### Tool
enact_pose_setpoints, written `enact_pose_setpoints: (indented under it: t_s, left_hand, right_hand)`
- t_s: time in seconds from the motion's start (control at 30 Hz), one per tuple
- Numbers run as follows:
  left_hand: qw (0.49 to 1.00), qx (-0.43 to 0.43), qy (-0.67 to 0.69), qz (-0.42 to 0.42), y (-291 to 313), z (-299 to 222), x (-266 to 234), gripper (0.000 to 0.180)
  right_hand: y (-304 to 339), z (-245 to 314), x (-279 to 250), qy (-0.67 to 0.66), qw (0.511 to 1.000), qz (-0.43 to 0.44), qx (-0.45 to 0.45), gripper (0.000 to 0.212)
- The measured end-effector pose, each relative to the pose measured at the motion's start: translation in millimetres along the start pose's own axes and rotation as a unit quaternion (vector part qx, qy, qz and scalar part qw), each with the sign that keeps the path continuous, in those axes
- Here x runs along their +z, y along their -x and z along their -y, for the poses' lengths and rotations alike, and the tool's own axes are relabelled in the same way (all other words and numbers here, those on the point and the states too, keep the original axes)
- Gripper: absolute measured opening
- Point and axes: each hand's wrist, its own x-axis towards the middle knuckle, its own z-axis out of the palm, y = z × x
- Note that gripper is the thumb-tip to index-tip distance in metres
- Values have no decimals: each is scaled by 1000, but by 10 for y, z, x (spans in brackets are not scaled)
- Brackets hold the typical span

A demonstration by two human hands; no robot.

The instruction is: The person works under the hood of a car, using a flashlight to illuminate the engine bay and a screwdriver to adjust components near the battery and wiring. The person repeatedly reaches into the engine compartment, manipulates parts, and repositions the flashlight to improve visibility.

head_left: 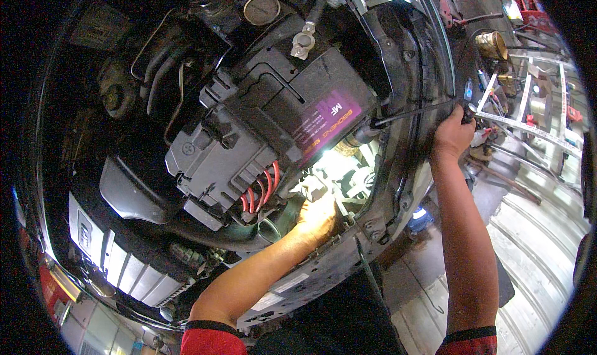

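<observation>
Under the raised hood, my left hand (317,219) reaches down behind the front edge of the engine bay, beside a small pale block-shaped part (313,187). Its fingers look bent and closed, but glare hides what they hold. Bright light falls on the pale plastic housing (360,179) next to it. My right hand (454,134) is closed at the outer side of the fender, round the end of a thin black rod (413,114). That rod runs inward to a dark cylindrical piece (368,132) above the lit spot.
A black car battery (339,75) with a purple label stands beside a grey fuse box (214,162) with red wires (267,186). A loose cable clamp (303,45) lies over the battery. Right of the car are a metal rack (528,93) with tools and a can (491,45).
</observation>
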Motion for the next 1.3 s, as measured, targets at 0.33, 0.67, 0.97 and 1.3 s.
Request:
enact_pose_setpoints:
  t_s: [0.33, 0.67, 0.97, 1.3]
  left_hand:
    - [999, 6, -33, -9, -88, -32, 230, 53]
    - [1000, 1, -27, 1, -66, -27, 177, 53]
    - [1000, -7, 16, 1, -47, -22, 150, 54]
    - [999, 24, -23, 10, -56, -35, 106, 55]
  right_hand:
    - [59, 124, -44, 6, 1000, -2, 16, 54]
    - [51, 89, -37, -29, 999, 16, 24, 54]
    - [21, 27, -5, -17, 1000, 3, 1, 56]
    - [32, 46, -12, -2, 1000, -11, 4, 56]
